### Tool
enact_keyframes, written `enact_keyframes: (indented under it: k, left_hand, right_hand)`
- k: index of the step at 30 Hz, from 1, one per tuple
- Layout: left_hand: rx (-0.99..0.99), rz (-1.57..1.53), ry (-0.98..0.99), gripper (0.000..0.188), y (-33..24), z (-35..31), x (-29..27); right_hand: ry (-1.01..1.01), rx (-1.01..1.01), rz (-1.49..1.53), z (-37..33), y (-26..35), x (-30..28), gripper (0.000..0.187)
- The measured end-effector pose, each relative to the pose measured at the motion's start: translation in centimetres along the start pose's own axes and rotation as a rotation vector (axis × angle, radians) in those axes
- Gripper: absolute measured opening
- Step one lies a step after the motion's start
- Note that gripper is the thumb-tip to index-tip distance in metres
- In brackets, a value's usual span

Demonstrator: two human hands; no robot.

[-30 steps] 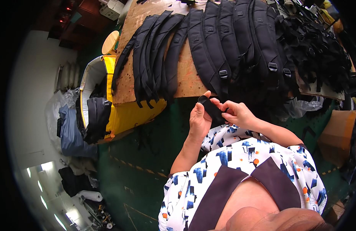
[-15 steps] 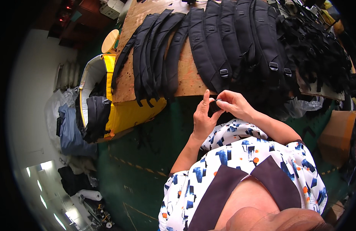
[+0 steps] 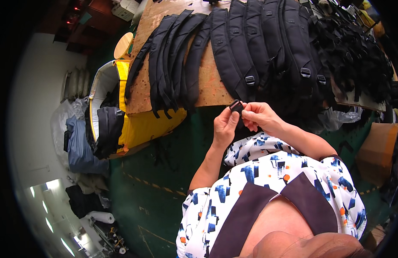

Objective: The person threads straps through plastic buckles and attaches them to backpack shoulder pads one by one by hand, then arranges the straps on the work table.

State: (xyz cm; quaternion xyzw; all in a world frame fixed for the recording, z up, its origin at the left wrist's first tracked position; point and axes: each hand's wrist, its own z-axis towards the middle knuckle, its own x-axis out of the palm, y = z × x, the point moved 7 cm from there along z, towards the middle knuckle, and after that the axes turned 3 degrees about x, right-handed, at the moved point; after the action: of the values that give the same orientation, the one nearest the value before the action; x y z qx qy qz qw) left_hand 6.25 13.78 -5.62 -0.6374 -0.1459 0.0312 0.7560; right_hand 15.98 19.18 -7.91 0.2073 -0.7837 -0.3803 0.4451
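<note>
A small black buckle [image 3: 236,105] is held up just off the table's front edge. My left hand [image 3: 225,122] is closed on it, thumb against its face. Beside it, my right hand [image 3: 261,117] pinches at the buckle's right edge, its other fingers curled. Any webbing between my fingertips is too small and dark to make out. Just beyond my hands, a row of black padded shoulder straps [image 3: 233,49] lies on the wooden table [image 3: 209,88]. Several of these straps carry a metallic-looking slide buckle [image 3: 250,80] near the front end.
A yellow bag [image 3: 141,129] with a pale lining stands left of the table, dark fabric pieces [image 3: 109,129] hanging over its side. Tangled black webbing [image 3: 353,56] heaps up at the right. A cardboard box [image 3: 377,150] stands at far right, and a round wooden stool [image 3: 123,45] at back left.
My left index finger, raised before, has folded down around the buckle. The buckle has come up and its face now shows. My right fingers have curled in and shifted slightly.
</note>
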Motion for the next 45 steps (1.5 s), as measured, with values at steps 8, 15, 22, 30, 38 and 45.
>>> enact_keyframes:
  k: [8,15,22,30,38,45]
  left_hand:
    - [-0.078,-0.570,-0.163,0.040,-1.3,2.0,-0.9]
    - [-0.018,-0.540,-0.188,0.034,-1.8,1.5,-2.1]
    - [-0.024,-0.377,-0.318,0.027,-1.0,-1.0,-6.9]
    - [-0.277,-0.249,-0.232,0.023,4.9,-1.0,-5.4]
    - [-0.491,-0.407,-0.104,0.021,9.4,-0.6,-2.3]
    - [-0.282,-0.169,-0.121,0.028,6.6,-1.2,-3.2]
  right_hand:
    - [-0.210,-0.341,-0.513,0.3,1.3,-1.2,0.021]
    - [-0.108,-0.184,-0.824,0.4,0.1,-0.1,0.019]
    - [-0.546,-0.404,-1.171,-0.2,1.1,-4.7,0.023]
    - [-0.576,-0.076,-1.668,3.4,1.8,-2.7,0.029]
    - [-0.511,-0.177,-1.386,4.5,1.0,-4.4,0.029]
    - [-0.202,0.235,0.185,4.9,-2.1,-4.3,0.016]
